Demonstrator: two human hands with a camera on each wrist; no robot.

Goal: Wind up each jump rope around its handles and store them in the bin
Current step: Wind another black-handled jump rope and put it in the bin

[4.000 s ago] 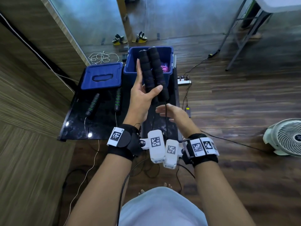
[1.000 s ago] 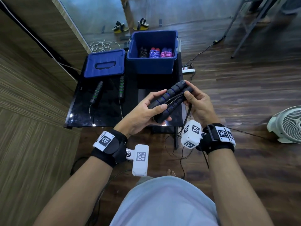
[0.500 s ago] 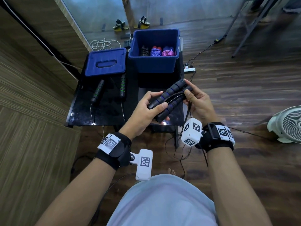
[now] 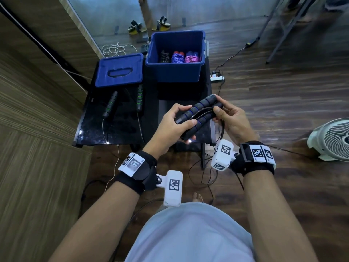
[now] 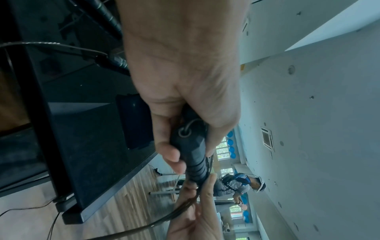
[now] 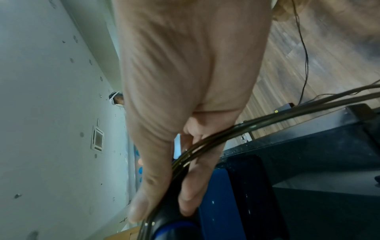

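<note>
Keep left hand (image 4: pixel 171 124) clamped round paired black foam blue-ringed handles (image 4: pixel 196 114); with right hand (image 4: pixel 231 121) pinching thin black cord (image 4: pixel 222 129), wrap tightly toward two o'clock end.

Black blue-ringed handles (image 4: pixel 196 115) — paired, partly wound, held

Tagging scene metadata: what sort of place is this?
Probably an indoor studio or activity room, not a home. Wood plank floor, a mirror panel on the wall, and a folding table's legs. The left wrist view shows another person wearing a similar head rig.
</note>
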